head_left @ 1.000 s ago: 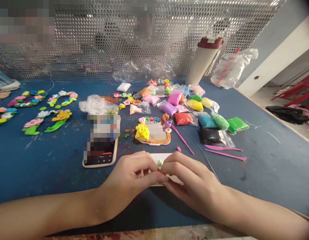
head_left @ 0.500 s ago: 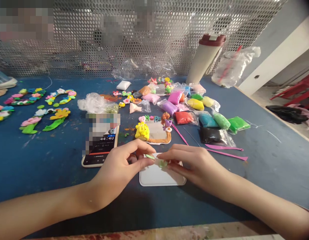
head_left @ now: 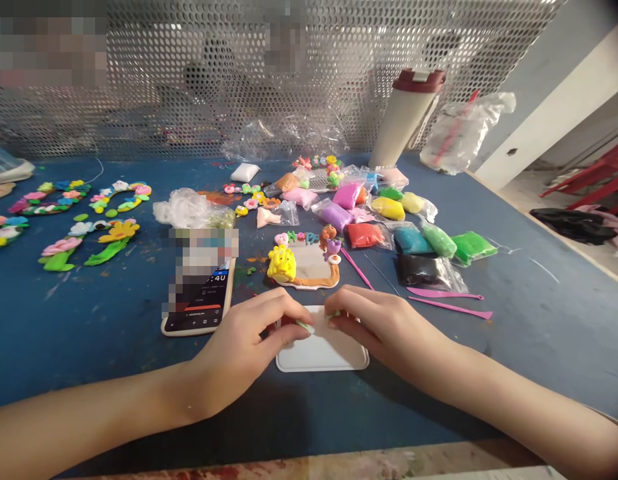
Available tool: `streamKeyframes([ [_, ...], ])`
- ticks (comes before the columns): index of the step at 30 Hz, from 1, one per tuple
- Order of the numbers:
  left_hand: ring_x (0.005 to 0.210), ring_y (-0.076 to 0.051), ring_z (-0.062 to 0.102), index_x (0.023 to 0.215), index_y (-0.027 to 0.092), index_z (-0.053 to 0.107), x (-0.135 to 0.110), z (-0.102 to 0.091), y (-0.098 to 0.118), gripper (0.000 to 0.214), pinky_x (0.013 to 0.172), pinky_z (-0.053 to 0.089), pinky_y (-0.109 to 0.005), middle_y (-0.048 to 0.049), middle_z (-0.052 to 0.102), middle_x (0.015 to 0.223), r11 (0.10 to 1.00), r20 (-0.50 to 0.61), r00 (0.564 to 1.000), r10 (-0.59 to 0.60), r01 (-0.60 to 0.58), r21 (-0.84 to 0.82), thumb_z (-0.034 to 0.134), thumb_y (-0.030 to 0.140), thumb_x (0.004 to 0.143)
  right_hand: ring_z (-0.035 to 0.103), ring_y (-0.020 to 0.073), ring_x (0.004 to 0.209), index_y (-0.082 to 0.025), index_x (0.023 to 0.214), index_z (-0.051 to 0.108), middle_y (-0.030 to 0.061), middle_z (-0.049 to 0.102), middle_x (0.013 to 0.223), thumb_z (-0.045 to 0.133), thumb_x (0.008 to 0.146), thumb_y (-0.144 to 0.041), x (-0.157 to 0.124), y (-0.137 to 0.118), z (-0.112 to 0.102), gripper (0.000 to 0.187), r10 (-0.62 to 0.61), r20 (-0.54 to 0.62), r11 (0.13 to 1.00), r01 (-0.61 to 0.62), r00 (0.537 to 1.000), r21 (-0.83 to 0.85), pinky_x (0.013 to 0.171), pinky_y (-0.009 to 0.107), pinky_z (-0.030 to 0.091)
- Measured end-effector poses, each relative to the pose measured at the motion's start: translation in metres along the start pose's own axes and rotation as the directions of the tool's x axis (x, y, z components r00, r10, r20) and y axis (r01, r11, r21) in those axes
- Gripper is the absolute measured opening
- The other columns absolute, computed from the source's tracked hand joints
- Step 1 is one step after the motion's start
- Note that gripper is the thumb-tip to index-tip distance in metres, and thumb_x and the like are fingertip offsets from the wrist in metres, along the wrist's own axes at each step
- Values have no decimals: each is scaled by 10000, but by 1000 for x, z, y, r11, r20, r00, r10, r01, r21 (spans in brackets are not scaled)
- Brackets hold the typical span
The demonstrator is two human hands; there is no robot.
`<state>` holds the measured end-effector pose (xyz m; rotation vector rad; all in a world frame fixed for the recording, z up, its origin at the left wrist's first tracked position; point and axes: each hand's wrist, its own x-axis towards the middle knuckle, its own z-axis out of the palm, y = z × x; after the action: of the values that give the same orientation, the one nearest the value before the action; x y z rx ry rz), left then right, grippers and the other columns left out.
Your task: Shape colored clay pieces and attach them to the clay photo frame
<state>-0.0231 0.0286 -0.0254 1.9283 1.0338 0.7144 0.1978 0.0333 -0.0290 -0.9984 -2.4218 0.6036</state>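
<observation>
Over a white rounded board [head_left: 323, 353], my left hand [head_left: 259, 333] pinches a small piece of light green clay [head_left: 303, 326] between thumb and fingers. My right hand [head_left: 383, 320] is closed around another bit of light green clay, mostly covered by the fingertips. A small gap separates the two hands. Just beyond them lies a decorated frame [head_left: 316, 283] with a yellow clay figure [head_left: 281, 264], a brown-and-purple figure [head_left: 331, 243] and small coloured letters along its top.
Left of the board lies a phone [head_left: 201, 300]. Bags of coloured clay [head_left: 366, 235] spread behind, with pink modelling tools [head_left: 451, 307] at the right. Clay-decorated rings [head_left: 119, 230] lie far left. A tumbler [head_left: 406, 120] and a plastic bag [head_left: 463, 133] stand near the perforated metal screen [head_left: 153, 87].
My hands have drawn slightly apart. The green clay at my right fingers, plainly visible before, is now mostly hidden. The view has shifted a little.
</observation>
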Motion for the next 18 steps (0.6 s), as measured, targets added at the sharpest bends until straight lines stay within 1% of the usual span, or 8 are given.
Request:
streamKeyframes([
  [2,723,-81,541,880,227,621,-1,0,0,155,644,404,-176,57,576,801,999,12,999,40,-40,-2,493,160,937,585,134,687,-165,954,543,31,613,821,441,955,-145,-3,-1,0,104,-16,6,1000,16,1000,-20,594,221,435],
  [4,689,-77,520,805,209,589,-2,-1,-1,213,626,394,-173,59,551,759,999,26,998,50,-49,-24,448,190,965,588,128,695,-169,984,542,33,621,842,432,965,-160,-4,-3,1,112,-55,6,998,56,998,-43,608,217,432],
  [7,628,-71,498,701,197,557,-3,-1,-1,239,584,377,-172,71,535,687,999,58,998,19,-17,-44,535,235,936,557,118,610,-164,907,565,21,614,757,433,973,-208,-4,-5,1,154,-67,0,993,67,998,-92,553,212,409],
  [9,629,-70,511,735,208,599,-3,-1,-2,154,579,379,-169,76,562,699,999,74,997,2,1,-33,613,210,889,533,116,561,-157,843,578,15,598,694,452,969,-245,-3,-5,0,199,-67,-9,992,65,998,-111,518,214,393],
  [11,678,-77,544,800,219,632,-3,1,-2,92,612,400,-170,68,594,758,1000,78,997,21,-19,-24,627,161,872,535,123,573,-153,822,587,23,586,692,448,967,-243,-3,-4,-1,220,-82,-6,990,81,997,-112,521,218,400],
  [15,789,-88,585,929,232,659,-1,2,-3,167,702,429,-171,43,618,870,994,23,994,111,-111,-8,580,92,884,598,153,773,-157,955,601,77,613,904,384,955,-112,-5,1,-1,222,-102,61,993,106,993,-59,644,233,465],
  [16,779,-84,585,940,230,661,-1,1,-3,179,695,429,-165,42,618,861,993,-2,993,114,-114,-2,563,88,893,603,156,799,-159,988,599,82,615,938,379,951,-98,-5,1,-1,231,-103,73,993,107,992,-46,660,236,472],
  [18,695,-72,575,875,205,658,-2,0,-3,167,640,426,-153,49,609,765,996,-26,995,92,-93,-10,526,114,919,607,156,763,-150,986,604,77,621,897,385,960,-127,-4,1,-1,221,-93,63,994,96,994,-46,635,237,474],
])
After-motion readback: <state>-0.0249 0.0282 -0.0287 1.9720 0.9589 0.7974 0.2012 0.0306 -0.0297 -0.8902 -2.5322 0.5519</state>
